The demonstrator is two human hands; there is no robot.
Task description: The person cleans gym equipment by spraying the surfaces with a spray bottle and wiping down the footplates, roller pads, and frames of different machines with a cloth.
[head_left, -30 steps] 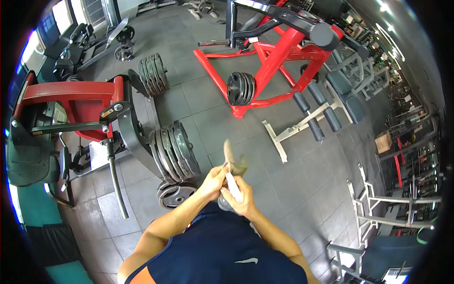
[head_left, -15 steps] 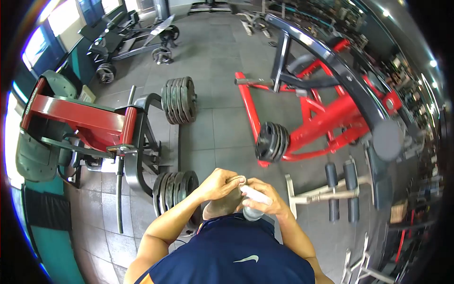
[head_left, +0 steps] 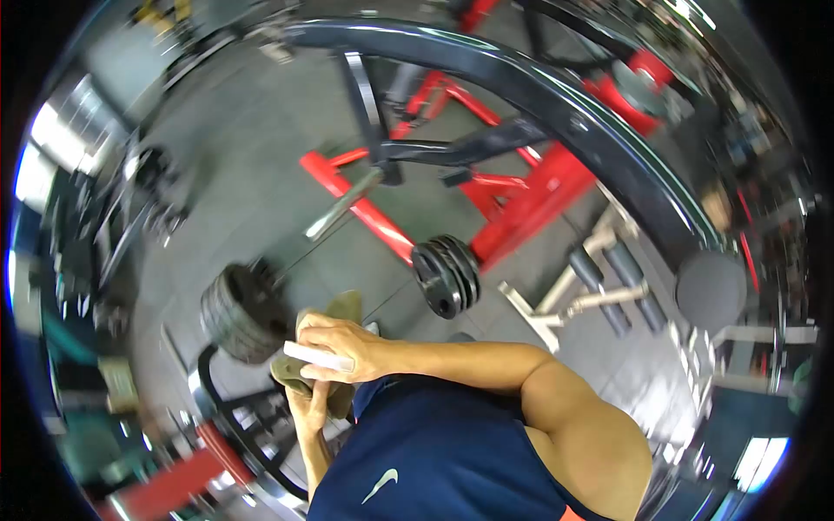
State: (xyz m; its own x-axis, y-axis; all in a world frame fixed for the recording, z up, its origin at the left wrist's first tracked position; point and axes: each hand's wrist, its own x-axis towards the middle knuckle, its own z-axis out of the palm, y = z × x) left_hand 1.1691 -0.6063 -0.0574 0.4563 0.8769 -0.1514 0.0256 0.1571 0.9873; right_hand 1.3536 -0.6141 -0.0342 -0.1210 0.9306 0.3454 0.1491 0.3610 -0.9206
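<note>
My right hand (head_left: 360,346) is closed around a bottle with a long white top (head_left: 320,357), probably a spray bottle; its body is hidden below the fingers. Underneath, my left hand (head_left: 310,408) grips an olive-brown cloth (head_left: 344,399). Parts of the cloth show on either side of my right hand. Both hands are close together in front of my waist, on the left of the view. Just beyond them is a stack of dark weight plates (head_left: 248,308), blurred by motion.
A red and black plate-loaded machine (head_left: 547,200) fills the area ahead, with black plates (head_left: 446,275) at its near end. To the right is a pale-framed bench with dark foam rollers (head_left: 599,269). Another machine's red beam (head_left: 169,486) lies at lower left. Grey floor tiles (head_left: 234,165) lie between.
The view has swung to the right, so the red and black machine now sits ahead. My right arm reaches across my body, and both hands have moved left with the cloth and bottle.
</note>
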